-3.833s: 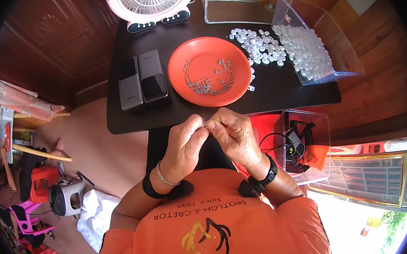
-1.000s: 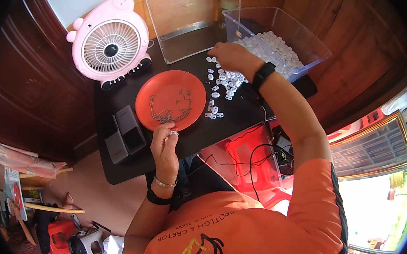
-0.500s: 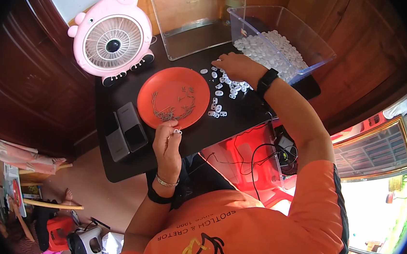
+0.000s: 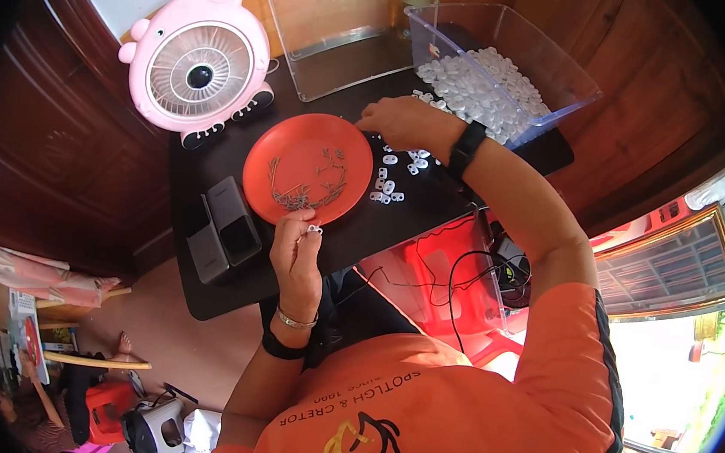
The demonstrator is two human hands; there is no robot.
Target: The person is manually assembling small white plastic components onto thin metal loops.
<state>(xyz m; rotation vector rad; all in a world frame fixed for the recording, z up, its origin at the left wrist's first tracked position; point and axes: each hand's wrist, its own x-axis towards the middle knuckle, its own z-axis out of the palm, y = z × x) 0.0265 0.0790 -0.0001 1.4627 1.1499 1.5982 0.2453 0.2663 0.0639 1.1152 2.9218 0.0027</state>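
Observation:
My left hand [image 4: 297, 260] is closed in a pinch on a small white plastic piece with holes [image 4: 315, 229], just off the near rim of a round orange-red plate [image 4: 271, 141]. Thin grey metal pins [image 4: 300, 197] lie in a curved heap on that plate. Fingers bent down together, my right hand [image 4: 410, 125] reaches to the tabletop beside the plate's far right rim. What its fingertips pinch, if anything, is hidden. Loose white plastic pieces [image 4: 385, 185] are scattered under and in front of it, some oval and some with two holes.
A clear bin [image 4: 563, 102] full of white pieces stands at the back right of the dark table [image 4: 227, 301]. A clear lid [image 4: 342, 61] leans behind. Left are a pink pig-shaped fan [image 4: 138, 77] and two grey boxes [image 4: 220, 231]. Cables [image 4: 451, 295] hang by the front edge.
My right hand has shifted left toward the plate, and its fingertips now cover the spot where a lone white piece lay. My left hand keeps its pinch almost in place.

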